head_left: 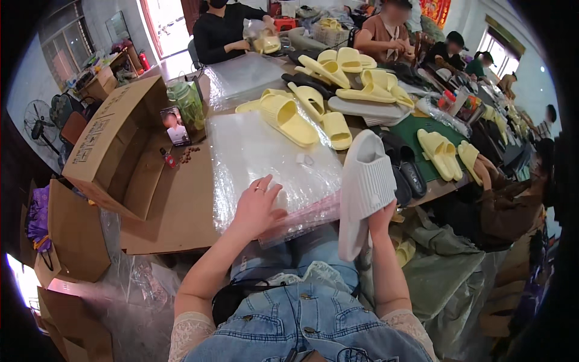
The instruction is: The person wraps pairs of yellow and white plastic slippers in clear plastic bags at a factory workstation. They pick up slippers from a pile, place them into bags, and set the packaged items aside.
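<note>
My right hand (381,218) grips a white slide slipper (368,181) with a ribbed strap, tilted upright above the table's near edge. Whether a second slipper lies against it I cannot tell. My left hand (256,208) rests over a stack of clear plastic bags (238,166), fingers apart, with nothing seen in them. Pink print shows along the near edge of the stack. Pale yellow slippers (286,120) lie across its far end, and black slippers (407,169) sit just beyond the white one.
An open cardboard box (114,151) stands at the left beside a phone (174,127) and a green-filled jar (187,102). More yellow slippers (374,87) are piled farther back. Co-workers sit around the table; one hand at the right touches a yellow slipper (469,158).
</note>
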`<control>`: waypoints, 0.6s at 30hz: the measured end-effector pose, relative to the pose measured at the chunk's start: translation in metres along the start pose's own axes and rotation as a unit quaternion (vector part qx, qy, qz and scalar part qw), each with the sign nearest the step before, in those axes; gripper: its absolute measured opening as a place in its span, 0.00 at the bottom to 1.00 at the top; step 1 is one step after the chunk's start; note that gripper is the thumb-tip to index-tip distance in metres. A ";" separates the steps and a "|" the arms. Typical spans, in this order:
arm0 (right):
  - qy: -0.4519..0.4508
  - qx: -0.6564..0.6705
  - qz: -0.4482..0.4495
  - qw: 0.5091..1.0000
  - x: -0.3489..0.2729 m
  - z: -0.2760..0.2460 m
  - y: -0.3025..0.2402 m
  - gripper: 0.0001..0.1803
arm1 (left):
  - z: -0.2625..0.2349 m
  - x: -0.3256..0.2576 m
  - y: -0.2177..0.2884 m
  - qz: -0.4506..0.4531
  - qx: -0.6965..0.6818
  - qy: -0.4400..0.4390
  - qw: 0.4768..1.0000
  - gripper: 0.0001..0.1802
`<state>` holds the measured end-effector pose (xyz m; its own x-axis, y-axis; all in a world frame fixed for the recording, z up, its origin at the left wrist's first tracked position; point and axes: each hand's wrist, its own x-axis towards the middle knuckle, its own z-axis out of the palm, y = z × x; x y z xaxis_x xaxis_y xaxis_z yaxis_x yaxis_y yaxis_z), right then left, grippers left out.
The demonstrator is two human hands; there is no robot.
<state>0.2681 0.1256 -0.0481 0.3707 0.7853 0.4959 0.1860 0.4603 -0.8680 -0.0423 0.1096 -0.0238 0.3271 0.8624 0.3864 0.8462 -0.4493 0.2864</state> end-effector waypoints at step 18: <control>-0.077 0.145 0.177 0.970 -0.035 -0.070 0.060 0.25 | 0.043 0.000 -0.001 0.057 0.005 -0.046 0.997 0.36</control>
<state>0.3297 0.0969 -0.1194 0.2196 0.9579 0.1852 -0.1995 0.2299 -0.9526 -0.0256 0.1199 -0.0621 0.4580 0.8239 0.3338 0.8057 -0.5434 0.2356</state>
